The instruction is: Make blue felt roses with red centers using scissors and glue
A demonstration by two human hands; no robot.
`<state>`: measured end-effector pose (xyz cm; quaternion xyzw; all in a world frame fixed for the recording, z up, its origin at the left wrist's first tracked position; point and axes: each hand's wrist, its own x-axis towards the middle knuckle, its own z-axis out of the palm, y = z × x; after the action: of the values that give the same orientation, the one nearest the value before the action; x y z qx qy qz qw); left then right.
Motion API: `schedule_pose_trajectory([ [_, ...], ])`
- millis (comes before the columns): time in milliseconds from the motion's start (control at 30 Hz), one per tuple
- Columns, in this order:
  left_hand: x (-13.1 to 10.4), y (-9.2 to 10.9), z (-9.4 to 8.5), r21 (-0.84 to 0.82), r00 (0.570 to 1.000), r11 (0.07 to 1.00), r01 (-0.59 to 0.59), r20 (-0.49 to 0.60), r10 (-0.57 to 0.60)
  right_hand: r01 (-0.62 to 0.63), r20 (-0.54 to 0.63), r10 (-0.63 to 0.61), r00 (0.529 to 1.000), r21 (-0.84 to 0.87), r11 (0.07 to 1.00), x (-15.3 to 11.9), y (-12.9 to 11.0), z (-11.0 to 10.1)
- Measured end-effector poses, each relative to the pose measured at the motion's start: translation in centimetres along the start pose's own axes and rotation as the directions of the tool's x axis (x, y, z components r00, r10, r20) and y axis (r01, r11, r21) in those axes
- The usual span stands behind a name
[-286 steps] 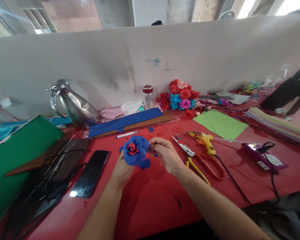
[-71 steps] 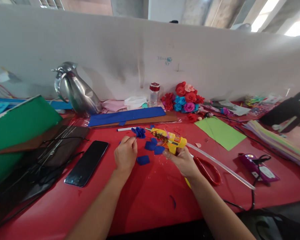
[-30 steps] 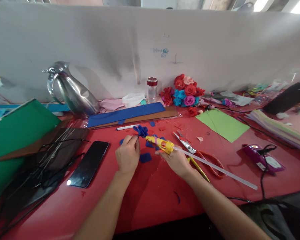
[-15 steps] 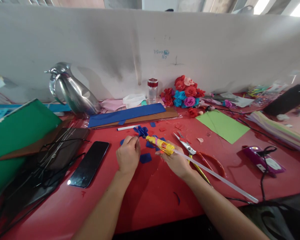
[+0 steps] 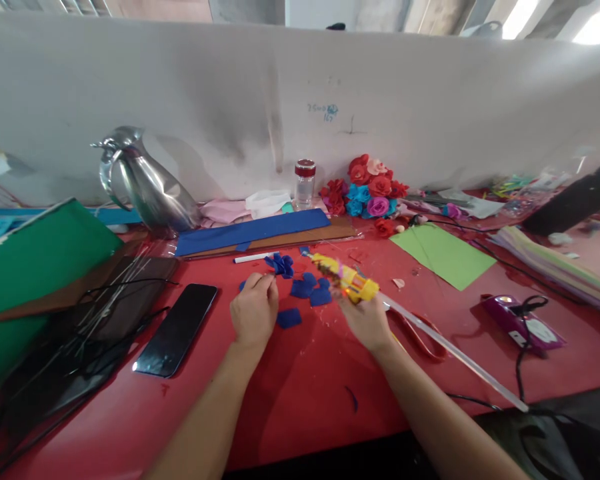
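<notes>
the left hand (image 5: 254, 310) is pinching the blue flower (image 5: 281, 265) at its base, fingers curled in, holding it just in front of the blue strip (image 5: 257, 230). the right hand (image 5: 366, 321) is gripping the yellow glue gun (image 5: 347, 277) in front of the strip's right end, and the nozzle (image 5: 306, 254) is pointing leftward, just apart from the flower. loose blue petals (image 5: 301, 288) are lying farther in front of the strip.

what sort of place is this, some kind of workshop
Most likely a craft workshop: the right hand grips a yellow glue gun, the left hand holds a blue flower, and a bunch of red, blue and pink flowers sits by the pale partition.
</notes>
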<state>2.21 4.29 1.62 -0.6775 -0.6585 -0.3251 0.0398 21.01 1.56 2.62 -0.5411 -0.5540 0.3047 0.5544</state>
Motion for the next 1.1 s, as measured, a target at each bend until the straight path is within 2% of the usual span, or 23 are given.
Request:
schedule_pose_trajectory([
  [100,0.1,-0.1,-0.1,-0.004,1.000,1.000,0.008,-0.011,-0.008,-0.191,-0.107,0.199,0.974,0.076,0.979,1.7,-0.1,-2.6],
  [233,0.2,-0.3,-0.1,-0.035,0.999,0.999,-0.004,-0.051,0.002,-0.443,-0.112,0.460,0.881,0.149,0.884,3.7,0.3,-7.1],
  [300,0.2,-0.4,-0.1,-0.065,0.997,0.998,-0.015,-0.079,0.010,-0.522,-0.124,0.533,0.837,0.111,0.846,4.3,0.9,-8.7],
  [367,0.3,-0.4,0.0,-0.093,0.994,0.995,-0.023,-0.107,0.013,-0.578,-0.138,0.573,0.808,0.005,0.816,4.6,1.7,-9.8],
  [433,0.3,-0.5,0.1,-0.110,0.992,0.994,-0.028,-0.126,0.014,-0.593,-0.181,0.565,0.805,-0.208,0.778,4.8,2.4,-10.5],
  [467,0.4,-0.5,0.1,-0.116,0.991,0.993,-0.028,-0.131,0.012,-0.575,-0.211,0.536,0.817,-0.356,0.737,4.9,2.7,-10.8],
  [500,0.4,-0.6,0.1,-0.124,0.991,0.992,-0.027,-0.134,0.010,-0.536,-0.233,0.492,0.839,-0.511,0.672,4.9,2.9,-11.1],
  [567,0.4,-0.6,0.1,-0.145,0.991,0.989,-0.022,-0.135,0.003,-0.434,-0.249,0.400,0.882,-0.761,0.483,4.7,2.9,-11.4],
  [633,0.5,-0.6,0.0,-0.168,0.991,0.986,-0.014,-0.135,-0.009,-0.361,-0.264,0.309,0.914,-0.876,0.319,4.2,2.2,-11.2],
  [667,0.5,-0.7,0.0,-0.182,0.991,0.983,-0.012,-0.131,-0.012,-0.344,-0.277,0.252,0.927,-0.896,0.281,4.0,1.6,-10.7],
  [700,0.5,-0.7,-0.1,-0.200,0.992,0.980,-0.013,-0.126,-0.013,-0.308,-0.268,0.170,0.948,-0.908,0.284,3.7,0.9,-10.0],
  [733,0.5,-0.7,-0.1,-0.221,0.993,0.975,-0.015,-0.120,-0.012,-0.252,-0.241,0.076,0.968,-0.905,0.342,3.6,0.2,-9.0],
  [800,0.6,-0.7,-0.1,-0.270,0.994,0.962,-0.023,-0.107,-0.006,-0.051,-0.100,-0.057,0.993,-0.823,0.566,3.5,-1.3,-6.4],
  [867,0.6,-0.7,-0.2,-0.299,0.995,0.954,-0.035,-0.103,0.004,0.156,0.092,-0.126,0.988,-0.608,0.779,3.7,-2.5,-3.2],
  [900,0.6,-0.7,-0.2,-0.300,0.994,0.953,-0.041,-0.107,0.009,0.211,0.163,-0.149,0.975,-0.483,0.850,3.9,-2.9,-1.7],
  [967,0.6,-0.7,-0.2,-0.282,0.993,0.958,-0.052,-0.118,0.019,0.290,0.215,-0.224,0.950,-0.353,0.890,4.0,-3.4,0.8],
  [1033,0.5,-0.6,-0.1,-0.248,0.992,0.967,-0.058,-0.120,0.028,0.380,0.202,-0.329,0.923,-0.330,0.864,3.7,-3.5,2.5],
  [1100,0.3,-0.5,-0.1,-0.202,0.993,0.978,-0.059,-0.110,0.037,0.454,0.185,-0.414,0.891,-0.352,0.819,3.2,-3.2,3.3],
])
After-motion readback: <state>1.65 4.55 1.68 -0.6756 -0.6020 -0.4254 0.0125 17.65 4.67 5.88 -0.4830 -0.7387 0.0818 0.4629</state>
